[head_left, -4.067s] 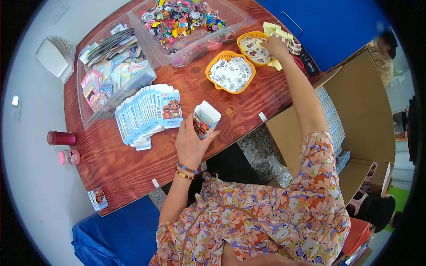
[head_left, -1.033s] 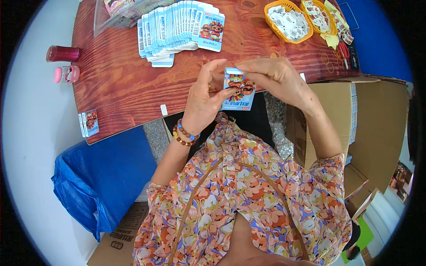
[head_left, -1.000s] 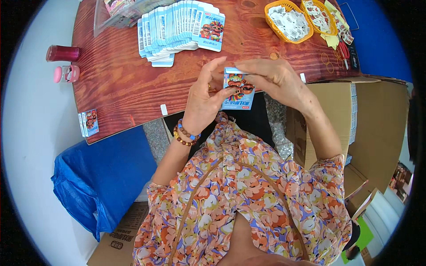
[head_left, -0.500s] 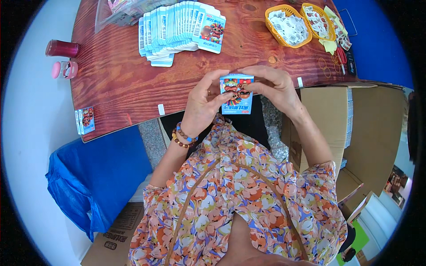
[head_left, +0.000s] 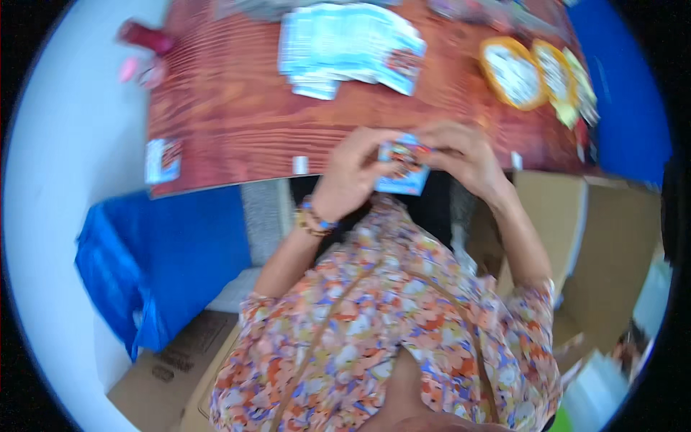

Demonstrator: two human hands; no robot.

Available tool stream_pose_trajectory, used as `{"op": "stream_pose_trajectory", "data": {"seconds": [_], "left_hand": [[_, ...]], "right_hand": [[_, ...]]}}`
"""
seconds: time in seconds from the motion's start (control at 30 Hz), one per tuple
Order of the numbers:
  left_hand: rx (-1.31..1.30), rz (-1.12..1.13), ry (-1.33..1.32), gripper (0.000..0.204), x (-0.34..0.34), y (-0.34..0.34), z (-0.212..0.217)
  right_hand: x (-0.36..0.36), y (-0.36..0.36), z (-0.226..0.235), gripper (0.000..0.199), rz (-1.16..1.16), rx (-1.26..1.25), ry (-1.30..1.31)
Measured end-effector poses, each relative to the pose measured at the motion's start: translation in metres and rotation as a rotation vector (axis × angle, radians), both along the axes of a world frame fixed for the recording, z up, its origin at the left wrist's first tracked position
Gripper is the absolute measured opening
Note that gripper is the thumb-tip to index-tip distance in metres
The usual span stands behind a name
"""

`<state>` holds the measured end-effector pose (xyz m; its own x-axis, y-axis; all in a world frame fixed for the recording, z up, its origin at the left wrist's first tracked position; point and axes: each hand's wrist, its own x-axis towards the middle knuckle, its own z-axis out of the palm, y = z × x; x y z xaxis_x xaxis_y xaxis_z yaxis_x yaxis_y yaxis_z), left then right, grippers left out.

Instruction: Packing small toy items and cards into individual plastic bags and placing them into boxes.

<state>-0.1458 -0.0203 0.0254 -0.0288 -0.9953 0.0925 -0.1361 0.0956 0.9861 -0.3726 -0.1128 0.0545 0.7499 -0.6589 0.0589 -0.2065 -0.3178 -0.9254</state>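
A small blue carton (head_left: 407, 180) with a colourful cartoon print is held between both hands, just over the table's front edge. My left hand (head_left: 353, 173) is closed on its left side, thumb across the printed face. At the upper right corner, my right hand (head_left: 464, 158) grips it with bent fingers. Blur hides the exact fingertip contact and whether the carton's top is open. Farther off lies a fanned pile of flat light-blue cartons (head_left: 335, 47) on the red-brown wooden table (head_left: 230, 108).
Two yellow baskets (head_left: 490, 75) of small packets stand at the back right. Similar cartons (head_left: 164, 160) sit at the left corner, below a dark red jar (head_left: 146, 36). A cardboard box (head_left: 615, 245) stands right of me, a blue covered block (head_left: 180, 252) left.
My view has shifted and blurred, so the table sits differently in it. Both hands still hold the carton, which is now slightly tilted.
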Motion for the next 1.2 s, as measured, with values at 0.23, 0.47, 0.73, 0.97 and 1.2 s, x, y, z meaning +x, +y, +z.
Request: {"op": "stream_pose_trajectory", "data": {"seconds": [0.23,0.47,0.73,0.97,1.2], "left_hand": [[0.009,0.588,-0.53,0.046,0.109,0.016,0.046],[0.105,0.778,-1.522,0.039,0.269,0.057,0.025],[-0.027,0.777,-1.594,0.05,0.305,0.054,-0.011],[-0.038,0.795,-1.19,0.046,0.231,0.042,0.01],[-0.031,0.275,-0.572,0.049,0.02,-0.022,-0.025]], "right_hand": [[0.021,-0.007,-0.003,0.032,-0.199,0.182,0.086],[0.053,-0.027,-0.02,0.026,-0.017,-0.242,0.125],[0.044,-0.087,-0.048,0.065,-0.34,-0.846,0.202],[0.024,-0.094,-0.092,0.059,-0.236,-0.694,0.455],[0.015,-0.014,-0.09,0.046,-0.354,-0.844,0.441]]}}
